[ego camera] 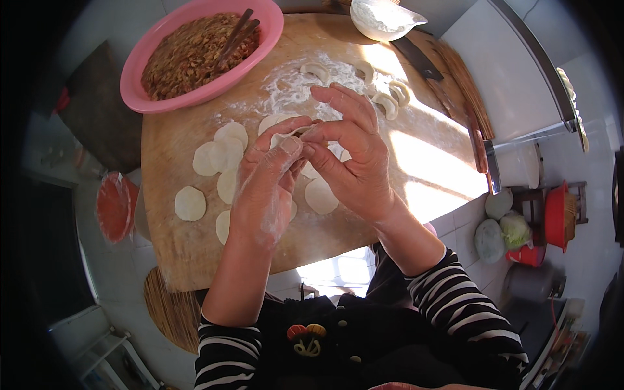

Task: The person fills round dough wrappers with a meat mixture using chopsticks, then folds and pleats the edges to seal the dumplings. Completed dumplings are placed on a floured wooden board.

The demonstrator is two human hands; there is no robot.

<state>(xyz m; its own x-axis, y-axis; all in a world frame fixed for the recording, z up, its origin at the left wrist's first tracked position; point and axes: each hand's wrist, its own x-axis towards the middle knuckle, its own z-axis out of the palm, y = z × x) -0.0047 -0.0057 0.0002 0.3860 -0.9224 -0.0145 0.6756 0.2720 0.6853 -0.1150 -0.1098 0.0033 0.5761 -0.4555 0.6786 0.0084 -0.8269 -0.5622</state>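
Note:
A partly folded dumpling wrapper point(280, 139) with brown filling showing is held between both hands above a wooden board point(180, 263). My left hand point(268, 180), dusted with flour, cups it with the thumb on its near side. The fingertips of my right hand point(353, 151) pinch its right edge. Flat round wrappers point(190, 203) lie on the board around and partly beneath my hands. Beyond my right hand, several crescent-shaped dumplings point(386, 105) rest near loose flour point(287, 92). A pink basin point(131, 92) of minced filling point(187, 53) stands at the back left, with chopsticks point(236, 41) in it.
A bowl of flour point(382, 19) stands at the back. Near it on the right lie a dark-bladed cleaver point(418, 59) and a stick-bundle brush or mat point(468, 90). A red basin point(555, 214) and a cabbage point(516, 230) are off the board's right side.

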